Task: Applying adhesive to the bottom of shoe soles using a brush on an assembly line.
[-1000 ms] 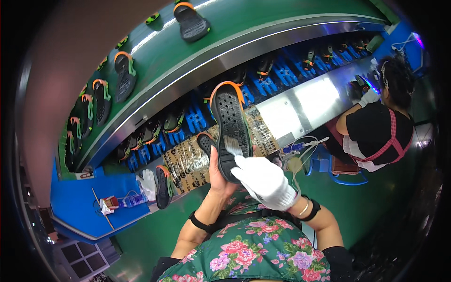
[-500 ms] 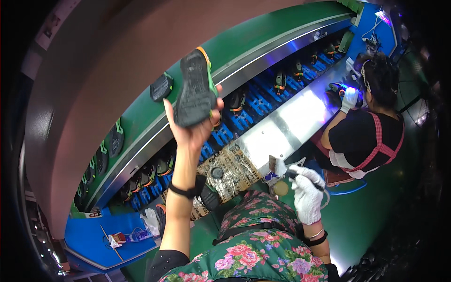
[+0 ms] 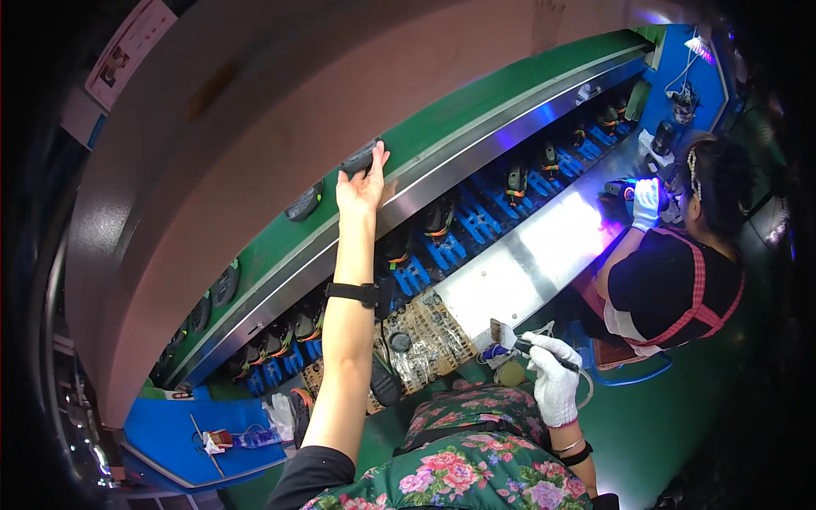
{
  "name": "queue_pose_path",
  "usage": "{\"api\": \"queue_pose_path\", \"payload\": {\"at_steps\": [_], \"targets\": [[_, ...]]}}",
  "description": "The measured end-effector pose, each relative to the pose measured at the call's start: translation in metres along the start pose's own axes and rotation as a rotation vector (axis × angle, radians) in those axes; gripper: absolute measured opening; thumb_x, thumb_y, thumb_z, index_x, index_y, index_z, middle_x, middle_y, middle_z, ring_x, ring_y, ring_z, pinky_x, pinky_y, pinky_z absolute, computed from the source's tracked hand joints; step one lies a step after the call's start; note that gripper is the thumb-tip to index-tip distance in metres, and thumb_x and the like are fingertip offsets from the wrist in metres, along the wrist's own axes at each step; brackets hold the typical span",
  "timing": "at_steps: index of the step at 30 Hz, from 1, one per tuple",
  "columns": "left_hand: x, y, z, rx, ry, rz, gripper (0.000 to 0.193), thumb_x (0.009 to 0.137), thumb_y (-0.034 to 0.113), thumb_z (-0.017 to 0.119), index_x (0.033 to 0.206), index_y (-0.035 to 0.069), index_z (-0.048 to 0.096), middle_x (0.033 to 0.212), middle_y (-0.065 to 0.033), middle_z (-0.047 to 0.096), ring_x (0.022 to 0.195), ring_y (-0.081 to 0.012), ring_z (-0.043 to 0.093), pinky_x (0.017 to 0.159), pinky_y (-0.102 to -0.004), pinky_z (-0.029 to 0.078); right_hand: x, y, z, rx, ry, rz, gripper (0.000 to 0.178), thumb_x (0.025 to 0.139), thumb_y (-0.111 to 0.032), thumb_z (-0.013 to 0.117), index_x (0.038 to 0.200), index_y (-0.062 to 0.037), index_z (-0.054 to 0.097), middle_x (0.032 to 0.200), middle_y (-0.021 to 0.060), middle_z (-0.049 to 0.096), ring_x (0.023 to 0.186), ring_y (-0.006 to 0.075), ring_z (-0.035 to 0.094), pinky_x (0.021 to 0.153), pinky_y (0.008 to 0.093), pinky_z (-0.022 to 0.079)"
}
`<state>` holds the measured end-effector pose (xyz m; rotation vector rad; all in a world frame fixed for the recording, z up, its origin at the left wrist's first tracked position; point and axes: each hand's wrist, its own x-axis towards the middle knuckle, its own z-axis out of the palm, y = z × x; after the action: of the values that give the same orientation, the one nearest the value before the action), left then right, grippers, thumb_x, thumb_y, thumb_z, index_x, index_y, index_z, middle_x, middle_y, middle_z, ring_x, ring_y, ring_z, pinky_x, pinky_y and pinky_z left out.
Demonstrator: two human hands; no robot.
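Note:
My bare left hand point(image 3: 363, 183) reaches up to the green conveyor belt point(image 3: 510, 89), its fingers around the near end of a dark-soled shoe point(image 3: 360, 158). The shoe's far part is hidden under the overhanging brown panel. In a white knitted glove, my right hand point(image 3: 557, 382) grips a flat brush point(image 3: 512, 340) by its black handle, bristles up and to the left. Just below the brush stands a small round pot point(image 3: 510, 374). Another shoe point(image 3: 304, 201) lies on the belt to the left of my left hand.
Black shoes point(image 3: 517, 181) sit on a lower rack of blue holders point(image 3: 478, 223). A tape-covered mat point(image 3: 429, 331) lies before me, with a dark sole point(image 3: 385, 387) at its near edge. On the right a co-worker point(image 3: 671, 263) handles a shoe under violet light. The brown panel point(image 3: 212, 144) overhangs the belt.
My left hand has carried the shoe forward from above the belt's edge onto the belt, partly under the panel. The right hand still holds the brush in about the same place.

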<state>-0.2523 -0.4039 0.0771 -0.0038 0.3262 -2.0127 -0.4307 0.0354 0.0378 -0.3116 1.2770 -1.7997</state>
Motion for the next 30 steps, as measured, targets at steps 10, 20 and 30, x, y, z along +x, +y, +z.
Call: {"api": "queue_pose_path", "payload": {"at_steps": [10, 20, 30], "targets": [[-0.195, -0.005, -0.114, 1.019, 0.165, -0.055, 0.070, 0.099, 0.040, 0.062, 0.153, 0.003, 0.038, 0.145, -0.0263, 0.051, 0.127, -0.0358, 0.058, 0.107, -0.0422, 0.049, 0.009, 0.005, -0.003, -0.089, -0.094, 0.019, 0.021, 0.086, 0.004, 0.068, 0.105, 0.0017, 0.076, 0.096, 0.0078, 0.076, 0.075, 0.0097, 0.066, 0.069, 0.0236, 0.052], [-0.417, 0.068, -0.351, 2.328, 1.182, 0.049, 0.137, 0.065, 0.054, 0.091, 0.162, 0.009, 0.006, 0.159, -0.0333, 0.021, 0.146, -0.0502, 0.021, 0.120, -0.0507, 0.023, 0.004, 0.027, 0.006, -0.156, -0.254, 0.090, 0.023, 0.086, 0.003, 0.068, 0.108, 0.0022, 0.075, 0.100, 0.0100, 0.077, 0.078, 0.0100, 0.066, 0.069, 0.0232, 0.052], [-0.408, 0.068, -0.335, 1.528, 0.932, 0.308, 0.079, 0.077, 0.013, 0.088, 0.141, 0.002, 0.042, 0.095, -0.0065, 0.062, 0.065, -0.0156, 0.060, 0.050, -0.0305, 0.049, 0.005, 0.035, 0.013, -0.146, -0.385, 0.107, 0.022, 0.088, -0.001, 0.070, 0.109, 0.0007, 0.075, 0.099, 0.0091, 0.077, 0.072, 0.0086, 0.065, 0.063, 0.0210, 0.051]]}}
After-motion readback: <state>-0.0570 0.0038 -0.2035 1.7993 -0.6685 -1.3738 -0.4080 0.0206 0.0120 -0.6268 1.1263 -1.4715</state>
